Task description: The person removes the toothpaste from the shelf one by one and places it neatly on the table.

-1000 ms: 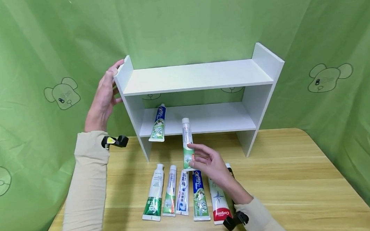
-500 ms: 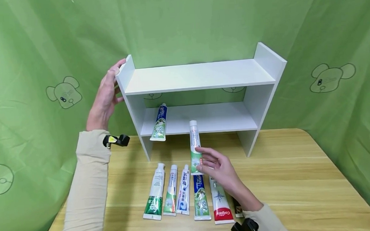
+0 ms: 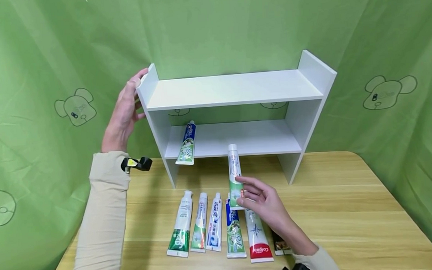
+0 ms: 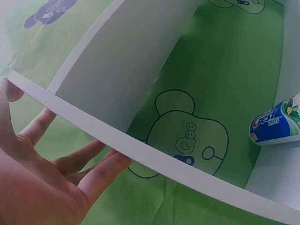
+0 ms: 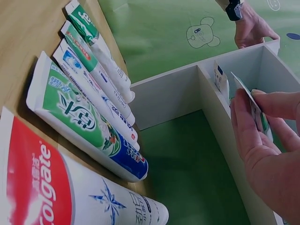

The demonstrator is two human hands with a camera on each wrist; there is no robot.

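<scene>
Fingers (image 3: pixel 248 181) pinch the green toothpaste tube's (image 3: pixel 234 172) lower end.

Both arms wear long beige sleeves (image 3: pixel 103 222), each wrist carrying a small black clip-on camera (image 3: pixel 137 164).

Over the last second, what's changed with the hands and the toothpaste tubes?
The right hand, pinching a green-and-white toothpaste tube, carried it rightward and slightly nearer along the front of the white shelf unit. A dark tube by the Colgate tube came into view. The left hand kept holding the shelf's left side; the Crest tube on the lower shelf and the row stayed.
</scene>
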